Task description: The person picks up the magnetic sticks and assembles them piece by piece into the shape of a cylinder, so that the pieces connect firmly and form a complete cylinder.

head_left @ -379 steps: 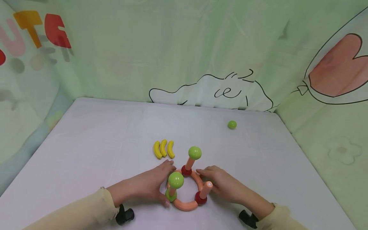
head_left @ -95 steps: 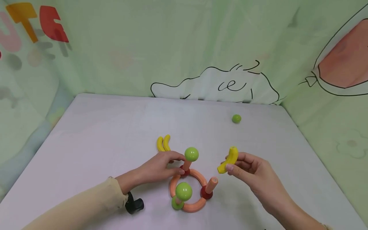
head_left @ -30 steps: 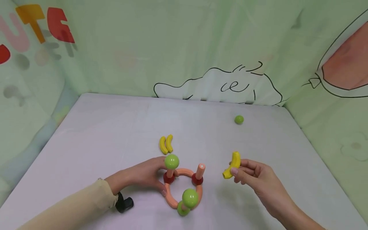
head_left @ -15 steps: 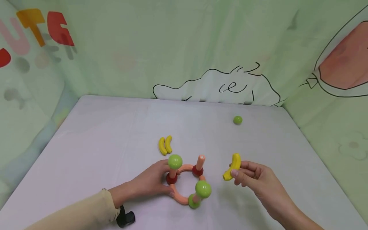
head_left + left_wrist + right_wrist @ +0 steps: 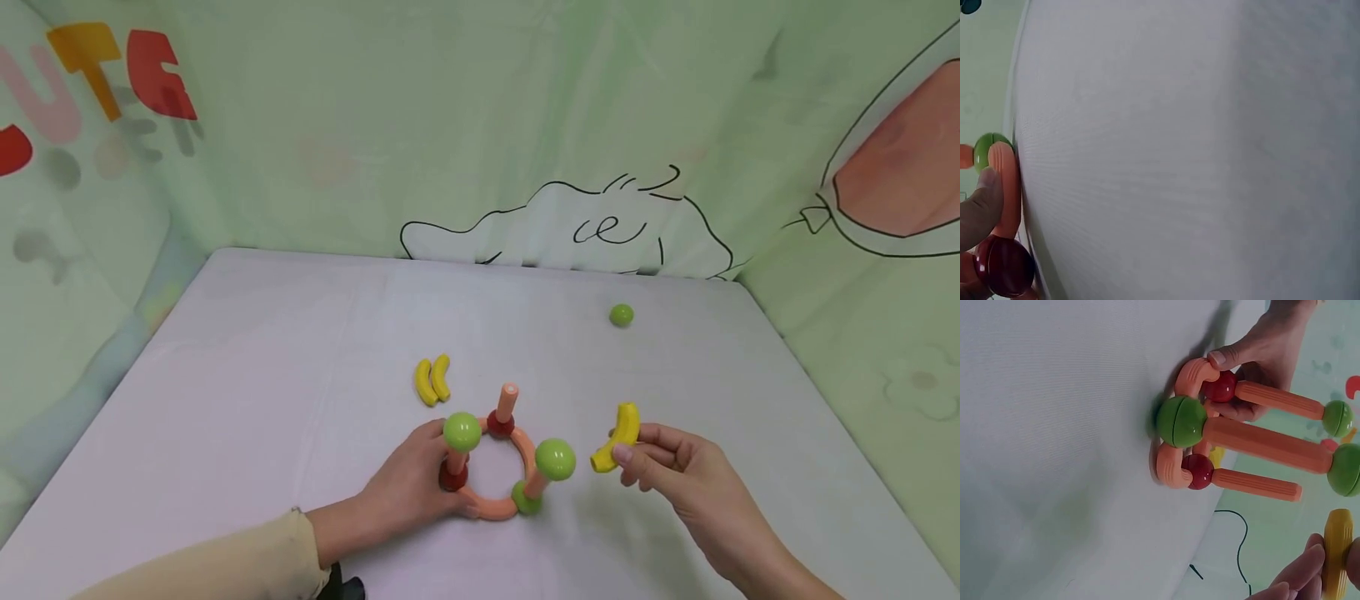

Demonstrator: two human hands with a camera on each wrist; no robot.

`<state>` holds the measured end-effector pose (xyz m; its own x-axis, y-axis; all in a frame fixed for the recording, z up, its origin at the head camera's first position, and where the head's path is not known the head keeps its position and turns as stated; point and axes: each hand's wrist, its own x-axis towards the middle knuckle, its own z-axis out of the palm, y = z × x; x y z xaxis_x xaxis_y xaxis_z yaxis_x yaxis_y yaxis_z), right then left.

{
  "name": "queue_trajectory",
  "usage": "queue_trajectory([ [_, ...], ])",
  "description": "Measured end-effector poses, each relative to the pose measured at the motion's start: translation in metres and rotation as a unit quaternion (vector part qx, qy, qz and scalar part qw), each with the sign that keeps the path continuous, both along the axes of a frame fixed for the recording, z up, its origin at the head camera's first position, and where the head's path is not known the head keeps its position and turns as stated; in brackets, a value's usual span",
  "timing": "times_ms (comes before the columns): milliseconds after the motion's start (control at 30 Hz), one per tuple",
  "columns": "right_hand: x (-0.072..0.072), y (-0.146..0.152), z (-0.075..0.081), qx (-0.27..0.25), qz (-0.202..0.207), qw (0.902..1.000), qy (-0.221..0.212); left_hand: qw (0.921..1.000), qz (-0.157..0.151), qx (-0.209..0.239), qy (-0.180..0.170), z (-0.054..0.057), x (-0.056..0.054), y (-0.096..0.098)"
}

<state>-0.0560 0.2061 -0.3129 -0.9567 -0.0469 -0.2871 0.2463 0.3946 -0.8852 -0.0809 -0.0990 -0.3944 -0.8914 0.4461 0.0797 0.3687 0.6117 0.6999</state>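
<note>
My left hand (image 5: 408, 483) grips the left side of a toy ring frame made of orange curved sticks (image 5: 491, 509) joined by balls. Its thumb presses an orange curved piece (image 5: 1009, 200) beside a dark red ball (image 5: 1007, 265) in the left wrist view. Three orange posts rise from the ring. Green balls (image 5: 462, 432) cap two of them, while the rear post (image 5: 507, 402) has a bare end. To the right of the frame, my right hand (image 5: 686, 479) pinches a yellow curved stick (image 5: 619, 437) between thumb and fingers, raised above the table.
Two more yellow curved sticks (image 5: 432, 380) lie side by side behind the frame. A loose green ball (image 5: 622, 315) sits toward the back right of the white table (image 5: 300, 333). Printed cloth walls (image 5: 360, 125) stand around the table's back and sides.
Since the earliest frame, my right hand has taken one of three yellow sticks. Over the last second, my left hand has turned the frame counterclockwise, bringing the bare post to the back.
</note>
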Motion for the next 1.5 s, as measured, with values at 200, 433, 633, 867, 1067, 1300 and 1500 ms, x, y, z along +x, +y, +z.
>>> queue_trajectory([
  [200,0.002,0.000,0.000,0.005,-0.005,1.0000,0.005,0.9999,0.011,0.000,-0.007,0.000,0.005,0.004],
  [433,0.002,0.000,0.000,0.001,-0.007,1.0000,0.003,0.9993,-0.018,0.012,-0.030,0.002,0.001,0.000],
  [633,0.002,0.002,-0.002,0.004,-0.003,1.0000,0.004,0.9887,-0.124,-0.030,-0.079,0.010,-0.021,-0.018],
  [867,0.001,0.003,-0.003,0.002,0.000,1.0000,0.006,0.9730,-0.189,-0.068,-0.115,0.019,-0.041,-0.029],
  [1067,0.001,0.003,-0.004,0.002,-0.003,1.0000,-0.003,0.9722,-0.204,-0.070,-0.091,0.016,-0.044,-0.031],
  [1300,0.000,0.003,-0.003,0.001,-0.012,0.9999,-0.011,0.9764,-0.192,-0.045,-0.087,0.012,-0.036,-0.030],
  [1500,0.002,0.002,-0.003,-0.014,-0.018,0.9997,-0.013,0.9827,-0.163,-0.035,-0.080,0.010,-0.024,-0.023],
])
